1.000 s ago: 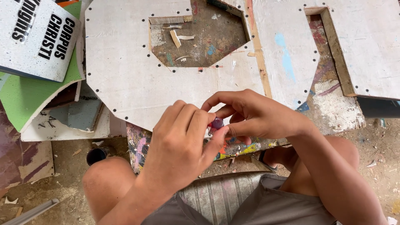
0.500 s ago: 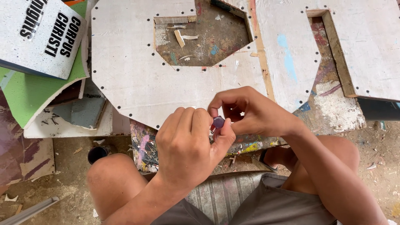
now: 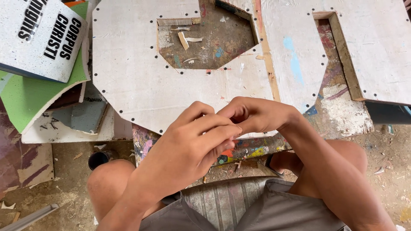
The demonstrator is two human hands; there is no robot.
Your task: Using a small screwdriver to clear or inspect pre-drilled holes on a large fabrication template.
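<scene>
Pinching fingertips of both hands meet over the lap, just above the near edge of the white board (image 3: 141,81). Left hand (image 3: 192,147) lies in front, fingers curled tight toward the thumb; right hand (image 3: 257,114) sits behind it, fingers folded in against the left fingertips. Both grips closed, but whatever small item they work on is hidden between the fingers in this view: cannot tell what it is or which hand carries it. Board has an angular cut-out (image 3: 205,40) showing a stained surface and wood chips beneath, and a row of dark dots along its rim. A paint-splashed plank (image 3: 252,149) runs under the hands; a green sheet (image 3: 25,96) and a speckled white lettered panel (image 3: 38,38) lie to the left; a small dark cup (image 3: 98,159) stands on the dirt floor by the left knee. Judgement: for fine finger work like this, keep the hands low over the lap so a slip is caught, brace wrists against each other, use light pressure.
</scene>
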